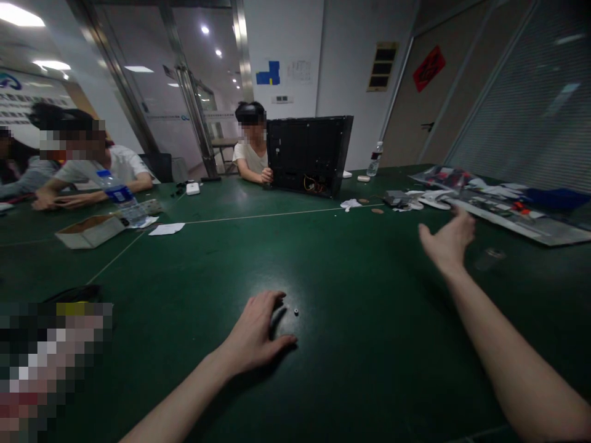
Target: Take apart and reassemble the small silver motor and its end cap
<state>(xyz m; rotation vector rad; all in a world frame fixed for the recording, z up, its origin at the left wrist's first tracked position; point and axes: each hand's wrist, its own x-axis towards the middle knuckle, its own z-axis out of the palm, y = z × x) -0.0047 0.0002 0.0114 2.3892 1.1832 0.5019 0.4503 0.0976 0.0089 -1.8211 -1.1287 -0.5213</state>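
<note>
My left hand (258, 329) lies palm down on the green table (323, 271), fingers spread, holding nothing. A tiny dark screw-like part (296, 311) sits just right of its fingertips. My right hand (447, 240) is stretched out over the table to the right, fingers extended and empty, reaching towards a long grey panel (521, 221) strewn with papers and small parts. A small clear cup-like object (490, 257) stands just right of that hand.
A black computer case (308, 154) stands upright at the far side, a person seated behind it. More people sit at the far left near a water bottle (117, 194) and a cardboard box (90, 232). Another bottle (375, 159) stands beyond the case.
</note>
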